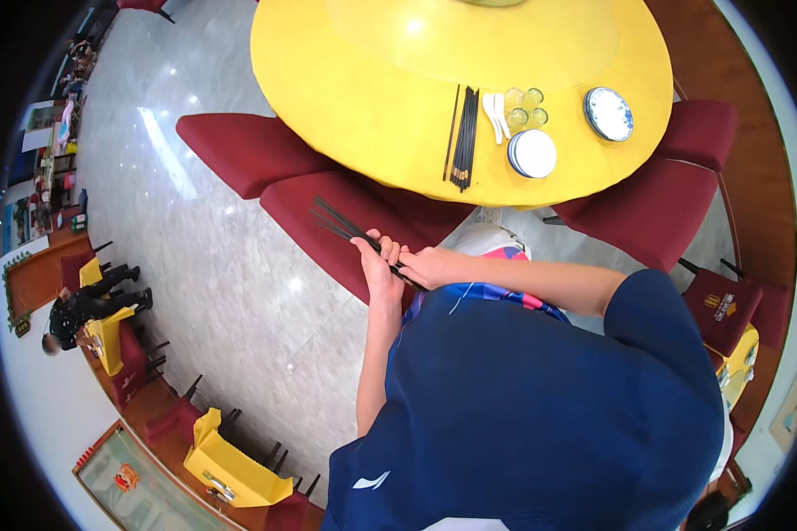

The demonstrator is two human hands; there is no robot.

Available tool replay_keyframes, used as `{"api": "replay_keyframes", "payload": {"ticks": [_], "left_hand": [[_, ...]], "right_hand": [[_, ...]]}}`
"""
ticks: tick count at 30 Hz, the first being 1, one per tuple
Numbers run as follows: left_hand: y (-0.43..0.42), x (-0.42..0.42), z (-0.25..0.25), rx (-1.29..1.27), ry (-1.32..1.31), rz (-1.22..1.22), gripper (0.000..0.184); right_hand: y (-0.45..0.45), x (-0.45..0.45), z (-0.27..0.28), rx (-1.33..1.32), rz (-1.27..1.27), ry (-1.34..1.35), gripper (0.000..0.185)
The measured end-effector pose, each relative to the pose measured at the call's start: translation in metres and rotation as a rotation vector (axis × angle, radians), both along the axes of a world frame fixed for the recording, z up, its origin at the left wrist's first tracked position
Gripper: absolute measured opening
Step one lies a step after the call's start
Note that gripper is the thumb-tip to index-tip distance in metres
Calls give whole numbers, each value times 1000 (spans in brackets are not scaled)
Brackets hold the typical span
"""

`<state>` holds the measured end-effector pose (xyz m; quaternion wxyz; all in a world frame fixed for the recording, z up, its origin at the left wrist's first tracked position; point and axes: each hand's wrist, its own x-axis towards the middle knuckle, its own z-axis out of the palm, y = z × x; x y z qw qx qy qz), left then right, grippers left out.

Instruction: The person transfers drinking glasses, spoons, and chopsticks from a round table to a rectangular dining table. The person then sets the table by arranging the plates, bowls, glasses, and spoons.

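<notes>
Over the red chair in front of me, my left hand [382,254] is closed around a small bundle of dark chopsticks [338,219], their thin ends fanning out to the upper left. Beside it my right hand [429,266] is closed around the lower part of the same bundle. On the yellow round table [372,115] lies another pile of dark chopsticks [465,146], one apart from the rest. White spoons [497,117], several small glasses [524,108], stacked bowls [532,154] and stacked blue-patterned plates [608,114] are to their right.
Red chairs [314,234] stand against the near side of the table, with another chair [642,212] to the right. Grey tiled floor [230,301] stretches to the left. A person in dark clothes [84,310] sits far left near smaller yellow-covered tables [239,469].
</notes>
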<state>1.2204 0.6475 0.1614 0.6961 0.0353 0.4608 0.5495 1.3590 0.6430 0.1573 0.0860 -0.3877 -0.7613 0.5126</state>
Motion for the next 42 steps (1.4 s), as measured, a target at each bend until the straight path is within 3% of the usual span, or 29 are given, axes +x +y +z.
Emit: {"api": "replay_keyframes", "payload": {"ticks": [2,3,5,6,8,11,15,23,35,42], "left_hand": [[-1,-9,-1,2,-51,-1,40],[-1,-14,0,-44,-142,25,40],[-5,-25,-3,-2,-246,-2,42],[-8,-26,-3,-1,-247,4,42],[-11,-28,-2,27,-395,-83,41],[-19,-11,7,-91,-246,-125,41],[-21,-7,14,-36,-121,-170,43],[-26,-12,12,-18,-125,-123,44],[-21,-15,13,-20,-146,-150,44],[-17,-12,7,-10,-41,-278,35]], "right_hand": [[18,16,20,412,218,-52,22],[27,21,-2,500,62,-77,23],[61,41,-17,18,-422,-205,36],[74,53,-55,50,-628,-307,46],[101,82,-105,43,-849,-437,45],[112,102,-120,26,-803,-616,43],[112,107,-141,5,-796,-613,43],[114,118,-142,-11,-847,-636,43],[97,129,-163,37,-954,-460,46],[46,120,-154,153,-923,-166,37]]}}
